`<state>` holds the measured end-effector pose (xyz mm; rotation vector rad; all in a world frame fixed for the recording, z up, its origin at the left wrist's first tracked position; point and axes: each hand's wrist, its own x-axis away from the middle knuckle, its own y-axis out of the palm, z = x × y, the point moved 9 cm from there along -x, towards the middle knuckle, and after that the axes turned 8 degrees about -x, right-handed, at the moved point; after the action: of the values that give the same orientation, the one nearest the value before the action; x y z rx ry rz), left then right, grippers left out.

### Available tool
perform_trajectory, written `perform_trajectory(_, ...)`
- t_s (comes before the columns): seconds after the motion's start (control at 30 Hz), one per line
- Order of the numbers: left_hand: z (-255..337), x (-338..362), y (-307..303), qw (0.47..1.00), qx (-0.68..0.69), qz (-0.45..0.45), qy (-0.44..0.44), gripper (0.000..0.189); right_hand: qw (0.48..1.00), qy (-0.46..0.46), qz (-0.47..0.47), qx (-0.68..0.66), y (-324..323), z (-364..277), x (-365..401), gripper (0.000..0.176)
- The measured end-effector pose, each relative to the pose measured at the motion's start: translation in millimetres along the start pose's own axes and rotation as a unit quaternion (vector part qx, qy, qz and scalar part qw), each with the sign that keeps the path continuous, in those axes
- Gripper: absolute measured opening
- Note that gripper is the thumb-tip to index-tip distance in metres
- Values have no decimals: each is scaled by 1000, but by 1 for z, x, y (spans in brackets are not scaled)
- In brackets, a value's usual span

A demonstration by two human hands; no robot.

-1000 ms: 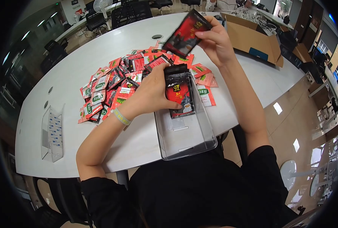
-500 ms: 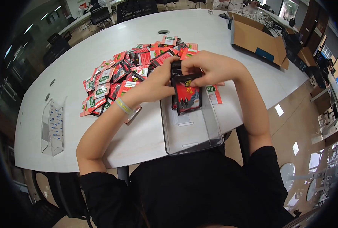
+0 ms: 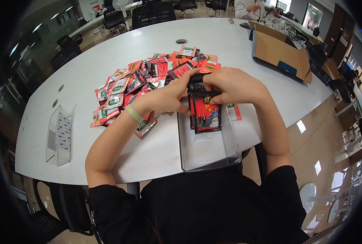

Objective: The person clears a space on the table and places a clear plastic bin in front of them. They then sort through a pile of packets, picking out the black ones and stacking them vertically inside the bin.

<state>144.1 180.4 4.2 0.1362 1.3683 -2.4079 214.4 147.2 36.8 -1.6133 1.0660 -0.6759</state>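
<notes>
A clear plastic tray [image 3: 207, 156] with an open top lies at the table's near edge. Red-and-black coffee sachets [image 3: 208, 116], the front one marked G7, lie in its far part. My right hand [image 3: 235, 86] pinches the upper end of the front sachet, thumb on its face. My left hand [image 3: 170, 95] curves around the sachets' left side and far end, thumb at their edge; its other fingers are partly hidden. Beyond and left of my hands spreads a heap of red, black and white sachets [image 3: 120, 87], some marked Cozy.
Another clear plastic holder [image 3: 59, 136] with blue-printed strips stands at the table's left. An open cardboard box [image 3: 280, 53] sits at the far right, near white cables [image 3: 276, 26]. A person in a white sleeve [image 3: 246, 10] is beyond the table. Chairs stand around.
The front sachet, tilted earlier, now lies straighter and flatter over the others in the tray. Both hands stay around it. The whole view has shifted slightly.
</notes>
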Motion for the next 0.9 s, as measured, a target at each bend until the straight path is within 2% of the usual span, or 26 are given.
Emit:
perform_trajectory(0.03,-22,6,8,992,58,-41,-105,108,1000,-5,9,-1,-1,-1,0,27)
perform_trajectory(0.07,-6,6,1,991,61,-45,-107,108,1000,-10,17,-2,-1,-2,-1,27)
perform_trajectory(0.13,-5,15,3,961,69,-114,-241,104,1000,-3,15,-14,1,1,-2,29)
perform_trajectory(0.27,-8,14,-6,976,-38,-72,-202,109,998,-20,13,-57,2,-2,-4,34)
perform_trajectory(0.37,-4,12,-7,984,-60,-44,-162,112,999,-17,7,-49,4,-4,-4,36)
perform_trajectory(0.5,-4,12,-6,983,-49,-41,-174,113,998,-28,13,-52,5,-4,-3,36)
perform_trajectory(0.57,-10,15,-3,971,-27,-63,-228,115,997,-37,21,-70,3,-4,-4,36)
perform_trajectory(0.7,-11,16,-1,966,11,-87,-242,116,996,-41,12,-81,0,-2,-5,35)
perform_trajectory(0.77,-18,16,0,976,63,-87,-189,114,989,-17,-18,-148,1,3,-4,33)
perform_trajectory(0.8,-23,18,-4,976,64,-87,-190,114,989,-17,-19,-149,0,7,-5,33)
perform_trajectory(0.87,-26,18,-11,970,143,-91,-172,111,967,-25,-29,-253,-3,20,-9,28)
perform_trajectory(0.9,-30,19,-19,975,142,-73,-153,94,940,-15,-20,-340,-2,36,-13,24)
